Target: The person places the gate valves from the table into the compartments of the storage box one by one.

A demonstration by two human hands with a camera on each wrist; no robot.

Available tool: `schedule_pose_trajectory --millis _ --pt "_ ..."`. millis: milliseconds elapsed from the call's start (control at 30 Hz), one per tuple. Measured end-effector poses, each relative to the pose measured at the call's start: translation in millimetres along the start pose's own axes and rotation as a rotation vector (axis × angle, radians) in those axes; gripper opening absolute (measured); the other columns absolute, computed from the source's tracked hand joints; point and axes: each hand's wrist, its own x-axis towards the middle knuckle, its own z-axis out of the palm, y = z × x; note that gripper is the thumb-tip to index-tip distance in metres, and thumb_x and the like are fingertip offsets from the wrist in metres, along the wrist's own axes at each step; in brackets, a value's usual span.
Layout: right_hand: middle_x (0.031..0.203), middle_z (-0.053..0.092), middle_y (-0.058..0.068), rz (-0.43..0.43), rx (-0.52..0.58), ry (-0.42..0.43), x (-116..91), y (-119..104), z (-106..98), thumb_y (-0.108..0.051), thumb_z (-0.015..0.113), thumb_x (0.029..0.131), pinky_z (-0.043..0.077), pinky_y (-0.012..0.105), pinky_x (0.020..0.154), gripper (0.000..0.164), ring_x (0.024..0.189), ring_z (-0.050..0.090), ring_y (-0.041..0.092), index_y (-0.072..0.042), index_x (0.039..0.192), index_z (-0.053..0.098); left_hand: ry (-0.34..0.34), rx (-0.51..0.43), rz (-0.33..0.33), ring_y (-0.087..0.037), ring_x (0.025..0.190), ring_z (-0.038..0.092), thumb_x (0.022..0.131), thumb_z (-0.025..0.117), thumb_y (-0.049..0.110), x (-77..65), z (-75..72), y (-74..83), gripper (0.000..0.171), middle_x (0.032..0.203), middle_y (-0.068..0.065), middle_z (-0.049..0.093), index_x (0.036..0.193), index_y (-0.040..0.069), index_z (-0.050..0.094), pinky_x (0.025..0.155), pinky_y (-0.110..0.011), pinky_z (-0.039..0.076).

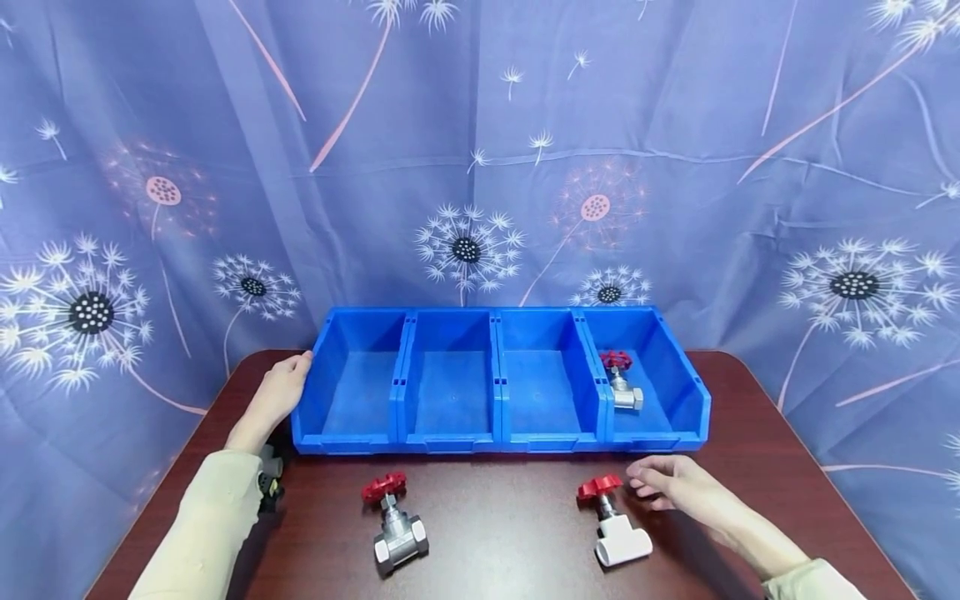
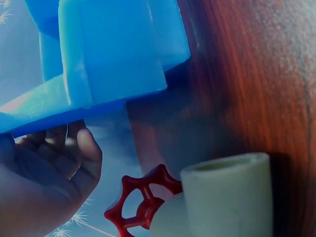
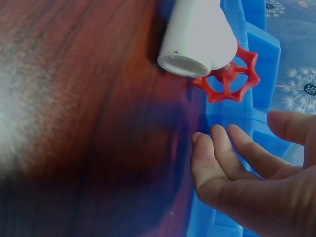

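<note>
My left hand (image 1: 279, 390) is at the outer left wall of the row of blue bins (image 1: 450, 446), its fingertips right at the wall. Just below that wrist, partly hidden by the sleeve in the head view, lies a pale plastic valve (image 2: 227, 197) with a dark red handwheel (image 2: 143, 207). My right hand (image 1: 678, 487) hovers with loosely bent fingers and holds nothing. Left of its fingertips sits a white plastic valve (image 1: 622, 540) with a red handwheel (image 1: 600, 487). A metal valve (image 1: 401, 537) with a red handwheel lies at the table's front left of centre.
Four-sided bins stand side by side at the back of the dark wood table (image 1: 495, 517). In the rightmost bin lies a small metal valve (image 1: 624, 393) with a red handwheel. A blue dandelion-print curtain (image 1: 420, 117) hangs right behind the bins.
</note>
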Motion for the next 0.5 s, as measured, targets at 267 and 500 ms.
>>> schedule_pose_trajectory --millis 267,500 --pt "0.101 0.067 0.017 -0.030 -0.066 -0.017 4.7 8.3 10.1 -0.008 0.047 0.101 0.051 0.036 0.066 0.031 0.087 0.061 0.026 0.019 0.112 0.058 -0.002 -0.003 -0.014 -0.046 0.111 0.055 0.105 0.017 0.050 -0.6 0.3 -3.9 0.072 0.128 -0.034 0.052 0.133 -0.009 0.048 0.092 -0.058 0.045" --pt "0.090 0.066 0.010 -0.011 -0.157 -0.006 7.4 8.7 15.4 -0.009 0.051 0.099 0.047 0.031 0.059 0.026 0.078 0.057 0.021 0.012 0.106 0.064 -0.022 -0.005 -0.017 -0.048 0.115 0.053 0.105 0.016 0.051 1.4 1.0 -3.9 0.074 0.133 -0.034 0.049 0.140 -0.009 0.042 0.094 -0.059 0.043"
